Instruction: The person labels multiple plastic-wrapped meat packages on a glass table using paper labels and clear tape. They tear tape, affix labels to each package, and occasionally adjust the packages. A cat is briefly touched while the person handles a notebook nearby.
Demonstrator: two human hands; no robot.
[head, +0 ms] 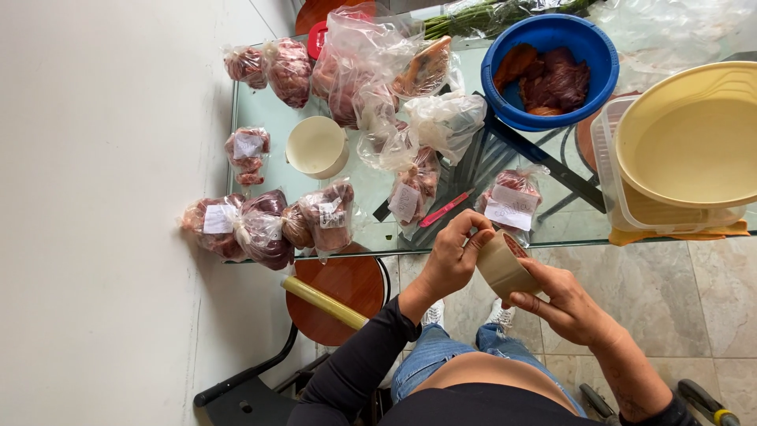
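A roll of brown packing tape (502,266) is held in front of me, below the near edge of the glass table (276,118). My right hand (564,304) grips the roll from the right and below. My left hand (456,252) pinches at the roll's upper left edge, fingers closed on the tape end. Just beyond the hands a clear bag of red meat with a white paper label (511,201) lies on the glass. A pink pen (444,210) lies beside it.
Several tied, labelled bags of meat (260,225) cover the table's left and middle. A cream cup (317,147), a blue bowl of meat (550,69) and a large cream bowl (690,138) on a plastic tub stand there. A round wooden stool (343,288) holds a roll of film (322,302).
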